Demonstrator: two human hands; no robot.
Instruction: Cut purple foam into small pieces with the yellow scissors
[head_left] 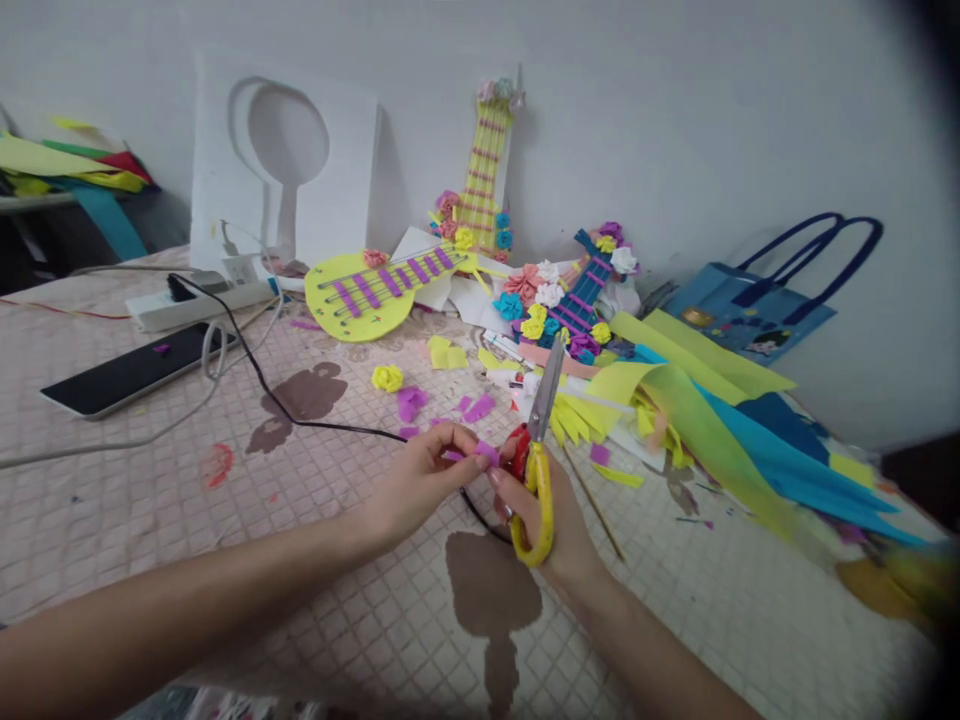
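Observation:
Between the fingertips of my left hand [427, 478] is a small purple paper piece [487, 454], pinched at its left side. My right hand [544, 510] holds scissors [541, 480] with a yellow and a red handle, their blades pointing up and away, and its fingertips meet the purple piece too. Just beyond my hands lie purple scraps [411, 402] and a crumpled yellow paper flower [387, 378]. A black cable [330, 427] runs behind and under my hands.
Decorated paper guitars [375, 295] lie and lean at the back near a white cutout board [352, 160]. On the left are a black tablet-like device [127, 375] and power strip [187, 305]. Yellow and blue paper strips [772, 450], a thin stick [600, 515] and a blue bag [750, 310] are right.

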